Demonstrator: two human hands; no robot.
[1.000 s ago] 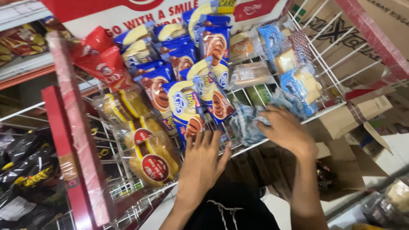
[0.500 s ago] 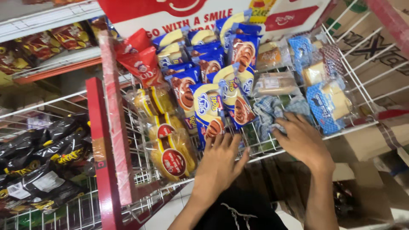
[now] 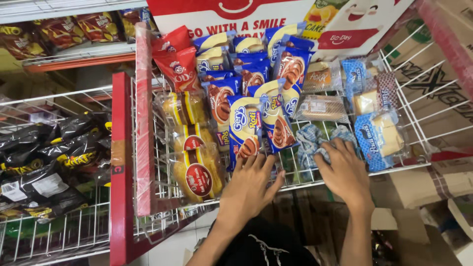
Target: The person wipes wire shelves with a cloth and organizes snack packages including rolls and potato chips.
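From the head camera, the left hand point(image 3: 251, 184) lay flat and open, fingers spread against the lower edge of a blue snack packet point(image 3: 245, 129) at the front of the white wire rack point(image 3: 419, 116) — holding nothing. The right hand point(image 3: 346, 172) was curled over a crumpled blue-and-white packet point(image 3: 309, 140) lying on the rack's wire floor, fingers pressing into it; whether it truly gripped I could not tell. That packet looked light, soft and crinkly — likely slippery film over squashable bread, best pinched at a sealed end. Clear-wrapped buns point(image 3: 197, 172) sat left of the blue packets, pale cake slices in blue wrap point(image 3: 382, 135) to the right.
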